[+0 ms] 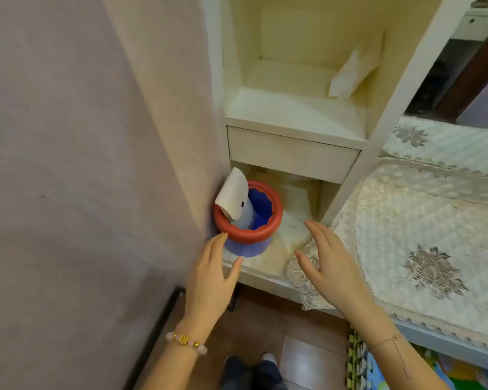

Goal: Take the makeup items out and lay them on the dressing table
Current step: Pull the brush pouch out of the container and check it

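Makeup items aren't identifiable; a red-rimmed blue tub (248, 218) holding a white container (235, 199) sits centre-frame on the tabletop (268, 266). Left hand (212, 277) and right hand (330, 263) flank it, fingers apart, likely reaching to grip it.

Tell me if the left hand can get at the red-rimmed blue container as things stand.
Probably yes. The left hand is open beside the red-rimmed blue container, fingertips near its rim, nothing between them. The wall crowds its far side.

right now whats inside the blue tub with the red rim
A white shark-shaped object stands in the blue tub, poking above the red rim, with blue lining beside it. The bottom, and any makeup there, is hidden.
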The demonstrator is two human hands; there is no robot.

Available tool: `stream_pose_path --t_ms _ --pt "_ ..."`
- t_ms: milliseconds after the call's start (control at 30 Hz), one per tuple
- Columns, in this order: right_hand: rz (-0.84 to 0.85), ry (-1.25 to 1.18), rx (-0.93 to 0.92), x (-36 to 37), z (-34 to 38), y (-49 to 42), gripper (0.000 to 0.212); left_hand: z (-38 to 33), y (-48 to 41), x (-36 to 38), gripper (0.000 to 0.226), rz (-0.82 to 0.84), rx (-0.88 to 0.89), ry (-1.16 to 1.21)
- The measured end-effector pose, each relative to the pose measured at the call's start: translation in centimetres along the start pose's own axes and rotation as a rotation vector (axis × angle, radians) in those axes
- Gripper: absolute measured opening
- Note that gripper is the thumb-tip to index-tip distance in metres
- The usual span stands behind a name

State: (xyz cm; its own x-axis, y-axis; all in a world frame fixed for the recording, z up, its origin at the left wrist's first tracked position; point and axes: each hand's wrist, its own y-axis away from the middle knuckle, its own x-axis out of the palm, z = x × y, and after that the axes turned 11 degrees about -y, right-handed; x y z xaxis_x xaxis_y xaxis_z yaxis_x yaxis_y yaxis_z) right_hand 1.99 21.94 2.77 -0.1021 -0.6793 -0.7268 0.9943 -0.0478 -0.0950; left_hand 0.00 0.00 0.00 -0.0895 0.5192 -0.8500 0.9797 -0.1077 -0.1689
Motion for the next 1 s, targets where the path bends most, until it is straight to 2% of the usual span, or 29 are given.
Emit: stream_pose_path --t_ms 133,267,400,533,700,800,1000 --pt "-0.002 -0.005 -0.014 0.4 0.5 -1.4 0.057 -1.2 -0.6 0.8 0.055 0.029 -0.280 0.386" --pt "-0.006 -0.015 -0.034 0.9 0.8 -2.1 0.056 -1.9 -2.0 1.5 0.058 0.023 -0.379 0.625" --pt "0.003 -0.054 -0.058 1.4 1.3 -3.3 0.055 -1.9 -2.7 2.6 0.057 0.012 -0.441 0.717" --pt "0.048 -0.143 -0.161 1.4 2.6 -6.4 0.050 -1.4 -3.4 3.2 0.061 0.033 -0.502 0.789" --pt "0.177 -0.244 -0.321 1.4 4.4 -11.3 0.049 -1.4 -3.8 3.3 0.054 0.038 -0.505 0.832" --pt "0.272 -0.223 -0.402 1.9 4.6 -13.6 0.054 -1.7 -3.9 2.7 0.041 0.060 -0.499 0.891" --pt "0.487 -0.100 -0.506 2.7 5.0 -16.5 0.061 -2.3 -3.7 2.1 0.042 0.074 -0.505 0.923"
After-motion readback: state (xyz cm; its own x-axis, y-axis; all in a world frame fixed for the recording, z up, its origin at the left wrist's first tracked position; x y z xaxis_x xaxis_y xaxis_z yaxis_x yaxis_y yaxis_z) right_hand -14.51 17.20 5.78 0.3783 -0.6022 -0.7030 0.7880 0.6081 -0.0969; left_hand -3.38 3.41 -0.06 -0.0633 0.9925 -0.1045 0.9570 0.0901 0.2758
